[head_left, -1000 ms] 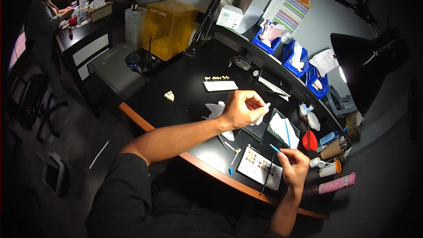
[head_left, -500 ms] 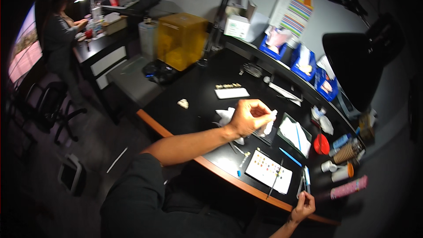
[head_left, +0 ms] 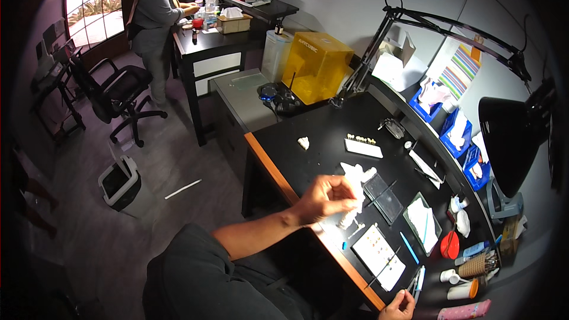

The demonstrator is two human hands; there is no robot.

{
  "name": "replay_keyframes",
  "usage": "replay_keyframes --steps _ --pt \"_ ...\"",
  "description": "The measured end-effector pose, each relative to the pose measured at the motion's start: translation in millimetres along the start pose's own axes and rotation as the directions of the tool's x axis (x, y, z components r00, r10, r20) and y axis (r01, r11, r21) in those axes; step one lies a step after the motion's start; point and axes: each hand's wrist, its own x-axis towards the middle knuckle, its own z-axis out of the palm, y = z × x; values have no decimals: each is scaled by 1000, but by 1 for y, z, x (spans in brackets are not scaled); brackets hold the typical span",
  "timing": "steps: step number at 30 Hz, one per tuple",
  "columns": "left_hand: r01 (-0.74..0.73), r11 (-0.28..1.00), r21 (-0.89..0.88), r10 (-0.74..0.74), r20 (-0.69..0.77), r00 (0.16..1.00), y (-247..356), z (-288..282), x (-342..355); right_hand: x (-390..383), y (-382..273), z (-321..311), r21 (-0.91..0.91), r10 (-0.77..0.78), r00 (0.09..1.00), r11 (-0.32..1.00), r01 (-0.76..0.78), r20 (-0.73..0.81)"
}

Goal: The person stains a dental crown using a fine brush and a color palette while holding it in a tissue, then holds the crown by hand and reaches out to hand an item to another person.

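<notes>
My left hand point(head_left: 332, 200) hovers over the near edge of the desk, thumb and fingers pinched together. Whatever lies between its fingertips blends with the crumpled white tissue point(head_left: 352, 172) behind it, so I cannot make it out. At the lower right my right hand point(head_left: 398, 306) pinches a pair of dark, slim tweezers point(head_left: 413, 283) near the desk edge. A white palette sheet point(head_left: 379, 256) with rows of small coloured dots lies between the hands, a thin brush point(head_left: 385, 265) across it. Beyond it is a dark glass slab point(head_left: 386, 200).
A tray with white paper point(head_left: 422, 224), a red cup point(head_left: 450, 245) and several containers line the right. A white block with teeth-like pieces point(head_left: 363, 146) sits farther back. A yellow box point(head_left: 317, 68), black lamp point(head_left: 504, 136), bin point(head_left: 120, 184) and another person point(head_left: 155, 29) are around.
The view has swung left, so the desk sits farther right and more floor shows. My left hand is lower, nearer the desk's front edge. The right hand keeps its pinch on the tweezers.
</notes>
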Motion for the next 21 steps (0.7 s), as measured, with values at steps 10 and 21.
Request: replay_keyframes --steps 10,21 --pt "-113 966 232 169 -238 956 11 -28 2 -3 41 8 -3 80 996 997 -80 24" --pt "-153 967 204 210 -297 931 -22 -23 -11 -9 39 2 -47 107 993 993 -104 51"
